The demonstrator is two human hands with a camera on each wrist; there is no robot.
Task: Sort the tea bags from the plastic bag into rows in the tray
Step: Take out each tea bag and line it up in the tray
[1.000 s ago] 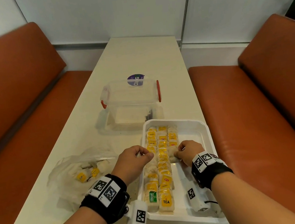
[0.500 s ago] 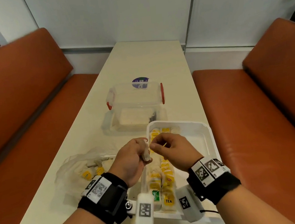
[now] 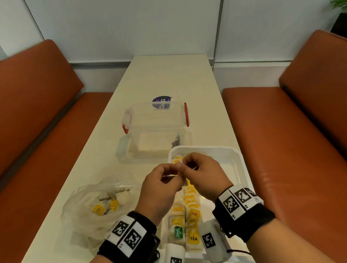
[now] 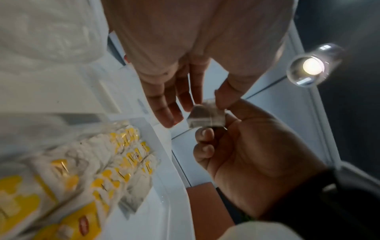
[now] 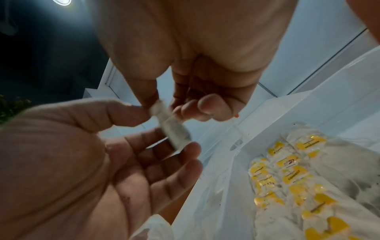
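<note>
Both hands are raised over the near left part of the white tray (image 3: 238, 167) and share one small pale tea bag (image 3: 180, 167). My left hand (image 3: 174, 171) pinches the tea bag (image 4: 205, 115) between thumb and fingers. My right hand (image 3: 186, 164) pinches the top of the tea bag (image 5: 170, 126) with thumb and forefinger. Two long rows of yellow-tagged tea bags (image 3: 189, 213) lie in the tray, with a shorter third row beside them. The crumpled clear plastic bag (image 3: 99, 207) lies left of the tray with a few tea bags inside.
A clear storage box with red latches (image 3: 156, 120) stands just beyond the tray on the long cream table (image 3: 168, 77). Orange benches (image 3: 28, 137) run along both sides. The tray's right half shows bare white floor.
A second ago both hands were down on the rows in the tray. They have lifted a tea bag clear of the tray and now hold it between them at about the same height.
</note>
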